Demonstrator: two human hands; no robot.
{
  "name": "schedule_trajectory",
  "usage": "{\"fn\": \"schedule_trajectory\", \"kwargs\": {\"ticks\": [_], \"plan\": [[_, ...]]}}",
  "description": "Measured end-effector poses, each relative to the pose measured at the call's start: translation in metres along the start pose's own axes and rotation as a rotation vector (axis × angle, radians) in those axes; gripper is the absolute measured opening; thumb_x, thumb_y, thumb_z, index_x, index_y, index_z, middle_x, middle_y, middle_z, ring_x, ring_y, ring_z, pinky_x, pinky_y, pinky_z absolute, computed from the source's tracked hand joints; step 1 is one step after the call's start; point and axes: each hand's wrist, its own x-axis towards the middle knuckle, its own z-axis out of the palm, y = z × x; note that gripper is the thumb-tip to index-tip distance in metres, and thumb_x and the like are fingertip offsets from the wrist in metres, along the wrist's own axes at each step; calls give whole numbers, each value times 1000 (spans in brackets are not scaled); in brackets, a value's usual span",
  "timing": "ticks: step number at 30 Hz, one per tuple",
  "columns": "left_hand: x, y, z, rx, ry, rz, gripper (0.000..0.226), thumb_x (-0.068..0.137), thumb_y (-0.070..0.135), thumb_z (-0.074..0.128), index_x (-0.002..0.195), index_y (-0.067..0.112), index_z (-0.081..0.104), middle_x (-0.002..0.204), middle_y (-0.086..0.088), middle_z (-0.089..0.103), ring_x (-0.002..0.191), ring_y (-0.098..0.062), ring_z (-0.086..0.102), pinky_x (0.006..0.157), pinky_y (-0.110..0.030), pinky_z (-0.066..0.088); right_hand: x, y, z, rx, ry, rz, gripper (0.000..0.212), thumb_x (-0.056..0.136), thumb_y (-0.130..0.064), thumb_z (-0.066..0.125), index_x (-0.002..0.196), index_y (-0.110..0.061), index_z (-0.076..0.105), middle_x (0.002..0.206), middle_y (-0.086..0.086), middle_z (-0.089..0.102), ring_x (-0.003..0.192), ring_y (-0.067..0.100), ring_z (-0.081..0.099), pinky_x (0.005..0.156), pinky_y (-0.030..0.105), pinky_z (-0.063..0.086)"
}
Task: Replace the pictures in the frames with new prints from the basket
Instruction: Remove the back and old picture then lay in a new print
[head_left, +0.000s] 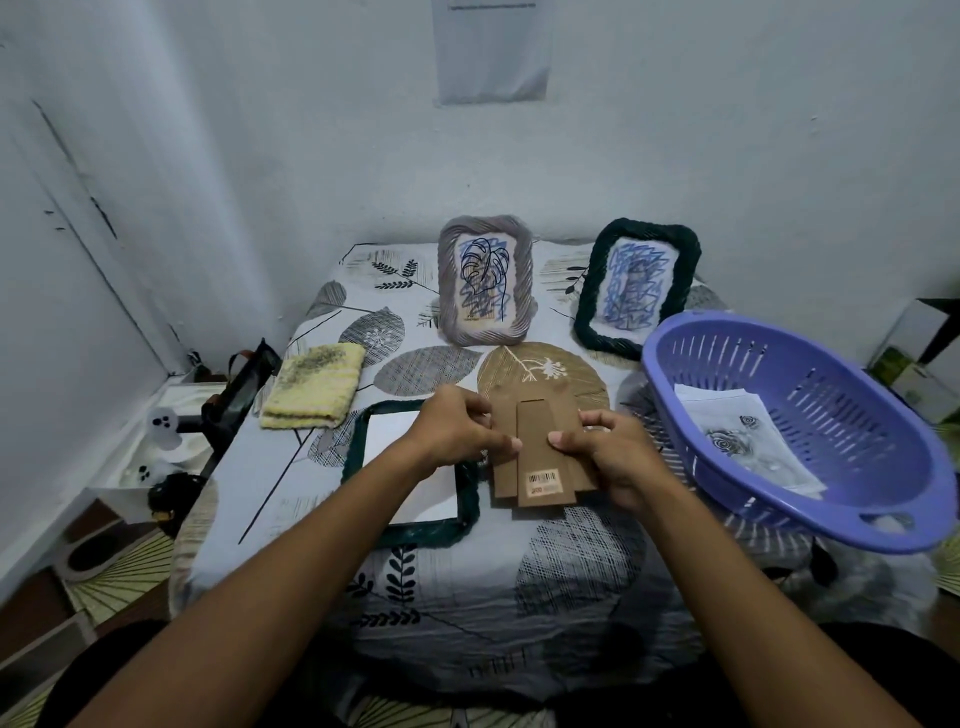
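Pinching the brown backing board (540, 457) at both edges, my left hand (457, 431) and right hand (613, 457) hold it mid-frame, just right of the dark-green frame (415, 467) lying face-down. I'd keep the board level and square it over that opening before seating it. My arms cover the frame's near corner, and the prints (748, 441) in the purple basket (810, 431) at right are too faint to read.

Both arms stretched forward, wrists close together. Left hand (457, 431) and right hand (610, 452) curl inward, thumbs on top pointing toward each other, fingers tucked under, both pinching.
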Motion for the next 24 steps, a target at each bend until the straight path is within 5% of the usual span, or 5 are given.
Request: {"fn": "schedule_trajectory", "kwargs": {"ticks": [5,9,12,19,24], "plan": [[0,-4,2,302,38,229,80,57,38,90,126,11,59,111,1,61,104,-17,58,82,-27,46,3,2,-2,-5,-4,17,37,68,8,77,97,-4,58,93,20,70,71,30,69,59,38,57],[-3,-1,4,548,-165,397,95,60,52,84,140,16,47,148,0,41,138,-18,33,111,-34,30,-1,0,0,-77,-7,-3,30,70,8,76,91,-3,59,84,16,70,65,26,68,52,32,56],[1,1,5,776,-277,418,104,64,58,78,147,17,33,157,-2,25,145,-19,16,117,-40,13,-3,0,0,-182,-15,-47,24,72,4,76,85,-6,59,79,10,68,66,22,66,50,28,53],[10,-1,13,967,-356,417,111,64,68,72,150,18,23,159,-6,19,144,-20,19,117,-39,10,11,9,0,-883,143,-178,38,63,-43,83,84,-19,64,80,2,69,74,22,67,73,43,57],[12,-5,14,993,-362,416,108,64,69,70,149,18,28,158,-7,21,144,-22,22,118,-42,12,11,16,-1,-1064,149,-266,43,67,-52,79,95,-23,63,94,0,67,81,21,64,76,42,56]]}}
